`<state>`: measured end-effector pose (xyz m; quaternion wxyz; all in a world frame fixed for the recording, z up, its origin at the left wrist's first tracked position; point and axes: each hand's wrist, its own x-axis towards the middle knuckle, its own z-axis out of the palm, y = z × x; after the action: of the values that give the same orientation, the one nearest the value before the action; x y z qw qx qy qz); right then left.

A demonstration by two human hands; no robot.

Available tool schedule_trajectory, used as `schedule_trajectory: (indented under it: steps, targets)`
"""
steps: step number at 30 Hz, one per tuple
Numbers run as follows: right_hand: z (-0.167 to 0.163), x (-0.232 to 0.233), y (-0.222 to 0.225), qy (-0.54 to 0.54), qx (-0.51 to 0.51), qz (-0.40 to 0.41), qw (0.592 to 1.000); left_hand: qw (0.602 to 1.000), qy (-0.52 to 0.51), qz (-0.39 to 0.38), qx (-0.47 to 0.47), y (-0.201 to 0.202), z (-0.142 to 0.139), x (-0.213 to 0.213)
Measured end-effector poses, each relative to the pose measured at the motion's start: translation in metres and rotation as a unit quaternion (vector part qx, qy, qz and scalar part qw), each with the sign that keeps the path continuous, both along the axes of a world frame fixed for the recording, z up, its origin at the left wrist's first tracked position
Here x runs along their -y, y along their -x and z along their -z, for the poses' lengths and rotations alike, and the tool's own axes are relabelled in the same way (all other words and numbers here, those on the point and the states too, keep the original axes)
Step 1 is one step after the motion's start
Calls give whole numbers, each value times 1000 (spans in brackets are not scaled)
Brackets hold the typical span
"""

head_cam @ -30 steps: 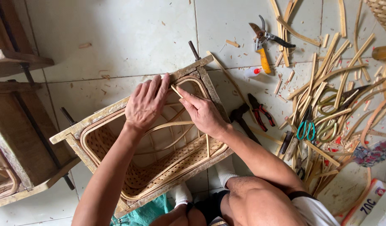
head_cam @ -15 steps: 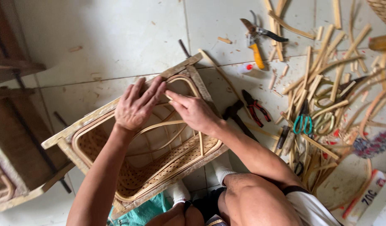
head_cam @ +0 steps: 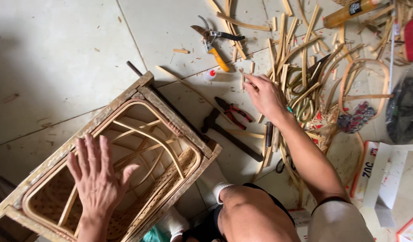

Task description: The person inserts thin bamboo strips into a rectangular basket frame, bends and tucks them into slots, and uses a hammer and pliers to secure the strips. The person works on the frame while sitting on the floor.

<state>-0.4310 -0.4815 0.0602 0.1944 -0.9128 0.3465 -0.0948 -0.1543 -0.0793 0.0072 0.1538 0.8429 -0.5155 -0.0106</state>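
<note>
One frame (head_cam: 103,166), wood with a rattan rim and woven cane inside, lies on the floor (head_cam: 58,58) at lower left, one corner toward the tools. Left hand (head_cam: 99,179) is spread flat and open over its opening, fingers apart, gripping nothing; whether the palm touches the cane or floats above it can't be told. Right hand (head_cam: 264,94) is out to the right over the strip pile (head_cam: 305,76), fingers loosely curled, nothing clearly held, fingertips near a short strip.

Counts: two hands, one frame, one pruner (head_cam: 213,38) with a yellow handle, one red-handled pliers (head_cam: 233,110), one hammer (head_cam: 229,132) just beside the frame's corner, one small white bottle (head_cam: 209,74) with a red cap, one amber tube (head_cam: 350,11) at top right, one white box (head_cam: 381,175). Strips too many to count, straight and curved, tangled.

Cut off: frame's lower left corner, the box, a red thing at the right edge, a dark bag (head_cam: 403,112) partly out of view. Teal-handled tool under the wrist is mostly hidden. The person's knee (head_cam: 255,215) and white socks (head_cam: 215,179) cover the floor at the bottom.

Surface: pale tile floor with grout lines, scuffed, littered with chips. Nothing of the room beyond the floor shows.
</note>
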Motion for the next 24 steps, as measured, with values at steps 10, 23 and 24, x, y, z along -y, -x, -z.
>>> schedule_trajectory:
  steps: [10, 23, 24]
  targets:
    - [120, 23, 163, -11, -311, 47, 949, 999, 20, 9, 31, 23, 42, -30]
    - [143, 79, 180, 104, -321, -85, 938, 996, -46, 70, -38, 164, 46, -101]
    - [145, 85, 179, 123, -350, -87, 925, 995, -79, 61, -23, 164, 44, -100]
